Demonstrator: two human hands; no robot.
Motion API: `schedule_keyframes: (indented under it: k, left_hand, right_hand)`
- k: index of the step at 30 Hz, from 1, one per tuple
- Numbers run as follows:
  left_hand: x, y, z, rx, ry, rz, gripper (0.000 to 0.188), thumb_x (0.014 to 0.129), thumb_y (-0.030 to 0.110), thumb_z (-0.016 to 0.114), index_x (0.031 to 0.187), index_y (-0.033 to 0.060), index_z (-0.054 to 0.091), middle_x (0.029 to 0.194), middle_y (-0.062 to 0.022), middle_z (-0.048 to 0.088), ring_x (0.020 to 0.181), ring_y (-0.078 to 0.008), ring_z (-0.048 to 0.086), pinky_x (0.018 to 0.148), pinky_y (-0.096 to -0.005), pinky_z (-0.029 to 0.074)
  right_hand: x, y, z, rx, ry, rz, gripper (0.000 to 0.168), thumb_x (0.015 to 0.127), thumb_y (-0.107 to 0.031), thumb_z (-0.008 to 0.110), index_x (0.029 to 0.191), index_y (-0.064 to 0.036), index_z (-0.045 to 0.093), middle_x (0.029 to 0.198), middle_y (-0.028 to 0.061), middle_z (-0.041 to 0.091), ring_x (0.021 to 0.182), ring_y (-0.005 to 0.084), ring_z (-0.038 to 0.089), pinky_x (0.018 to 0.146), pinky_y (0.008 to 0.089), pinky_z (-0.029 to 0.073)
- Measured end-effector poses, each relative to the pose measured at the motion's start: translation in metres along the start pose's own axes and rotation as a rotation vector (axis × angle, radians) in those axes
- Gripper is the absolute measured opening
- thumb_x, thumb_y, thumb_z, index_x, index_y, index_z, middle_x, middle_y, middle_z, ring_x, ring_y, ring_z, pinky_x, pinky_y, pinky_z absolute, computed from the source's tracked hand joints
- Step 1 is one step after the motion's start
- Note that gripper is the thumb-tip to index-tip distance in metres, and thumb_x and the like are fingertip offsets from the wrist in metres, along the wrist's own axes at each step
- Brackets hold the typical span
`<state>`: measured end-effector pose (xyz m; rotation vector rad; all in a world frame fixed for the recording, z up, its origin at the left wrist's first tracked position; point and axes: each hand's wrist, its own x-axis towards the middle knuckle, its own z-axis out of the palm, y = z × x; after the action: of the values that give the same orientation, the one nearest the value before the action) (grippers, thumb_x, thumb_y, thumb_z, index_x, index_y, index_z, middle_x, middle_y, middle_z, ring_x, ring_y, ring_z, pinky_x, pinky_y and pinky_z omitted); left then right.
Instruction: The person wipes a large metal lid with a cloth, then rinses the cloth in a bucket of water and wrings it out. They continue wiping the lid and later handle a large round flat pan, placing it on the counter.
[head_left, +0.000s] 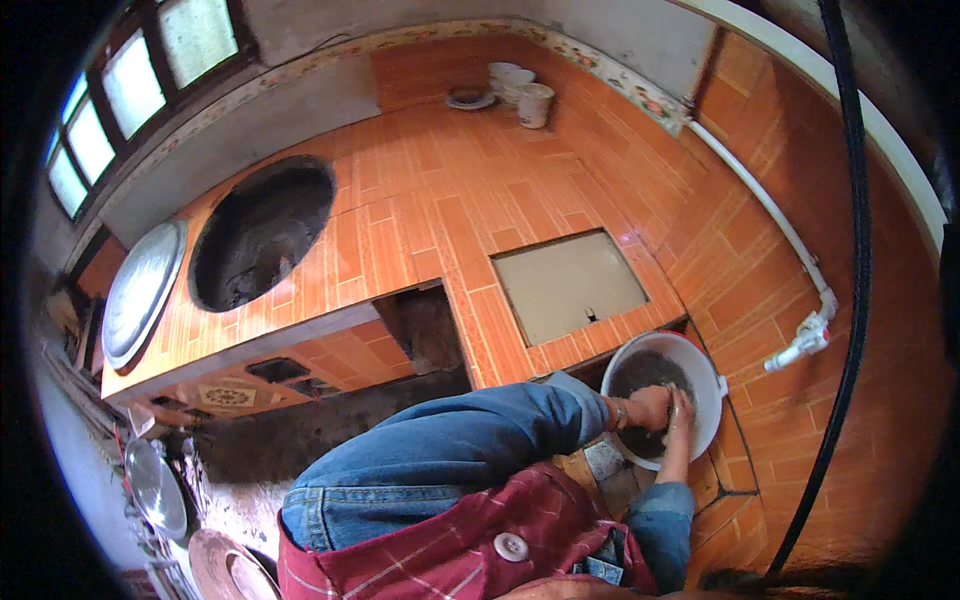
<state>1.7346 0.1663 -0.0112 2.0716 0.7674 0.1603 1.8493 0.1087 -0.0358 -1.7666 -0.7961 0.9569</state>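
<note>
A white plastic bucket (705, 379) stands low beside the tiled counter, with dark, murky water (637, 369) inside. Both my hands are down in its mouth, close together near the right inner wall. My left hand (651, 406) reaches in from the left, its fingers bent, with a band at the wrist. Coming up from below, my right hand (682, 417) lies against the left one. Whether something is gripped between them is hidden by the fingers. Both arms wear rolled denim sleeves.
A white pipe with a tap (810, 335) juts from the wall right of the bucket. The orange-tiled counter (450, 187) has a round stove opening (262, 232), an inset panel (570, 289) and white tubs (534, 105). A metal lid (145, 292) leans at its left end. A black strap (855, 187) hangs at right.
</note>
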Motion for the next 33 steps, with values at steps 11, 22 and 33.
schedule_keyframes:
  k: [11, 22, 33]
  left_hand:
    - [0.003, 0.011, -0.018, 0.188, -0.053, 0.396, 0.067, 0.055, 0.008, 0.070, 0.115, -0.0011, 0.041, 0.112, -0.0282, 0.039, 0.083, -0.0418, 0.055, 0.068, -0.0408, 0.048]
    - [-0.002, -0.021, -0.061, -0.944, -0.050, -0.244, 0.083, 0.069, 0.046, 0.062, 0.132, 0.0065, 0.026, 0.129, -0.0182, 0.037, 0.118, -0.0323, 0.035, 0.085, -0.0482, 0.038]
    - [0.035, -0.017, -0.005, -0.994, -0.606, -0.113, 0.061, 0.082, 0.060, 0.042, 0.106, 0.0056, 0.055, 0.104, -0.0056, 0.058, 0.090, -0.0156, 0.054, 0.075, -0.0361, 0.045]
  right_hand:
    - [0.001, 0.009, -0.025, 0.576, -0.010, 0.008, 0.048, 0.083, -0.036, 0.053, 0.121, -0.007, 0.046, 0.122, 0.0080, 0.046, 0.114, 0.0208, 0.040, 0.095, 0.0343, 0.031]
    - [-0.008, 0.012, -0.052, 0.117, 0.225, -0.652, 0.019, 0.076, -0.011, 0.060, 0.090, -0.004, 0.049, 0.087, 0.0032, 0.048, 0.081, 0.0152, 0.045, 0.075, 0.0277, 0.038]
    - [-0.082, -0.058, 0.034, -0.262, 0.300, -0.800, 0.022, 0.064, -0.011, 0.061, 0.078, -0.004, 0.046, 0.076, 0.0089, 0.046, 0.072, 0.0245, 0.046, 0.072, 0.0330, 0.039]
